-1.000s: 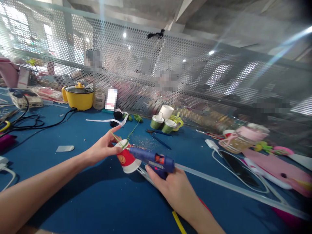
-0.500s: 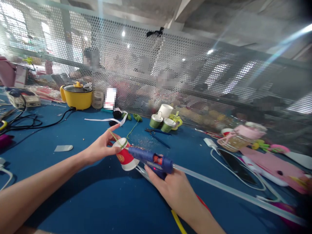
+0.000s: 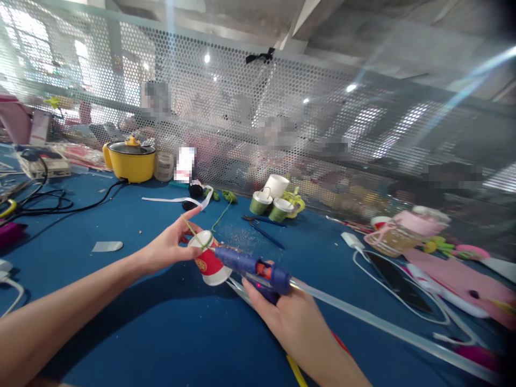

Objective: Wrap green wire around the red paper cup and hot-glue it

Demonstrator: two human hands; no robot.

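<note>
Barely moved: L hand (image 3: 171, 248) pinches cup (image 3: 209, 264); R hand (image 3: 282, 314) aims glue gun (image 3: 252, 266).

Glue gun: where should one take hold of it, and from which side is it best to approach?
Probably the handle under the blue glue gun, approached from below and behind, as the right hand holds it. Its nozzle is at the red paper cup in the left hand, and a clear glue stick projects from its rear, so both ends are poor places to grip.

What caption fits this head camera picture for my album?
Left hand holds a red paper cup while right hand points a blue glue gun at it.
</note>
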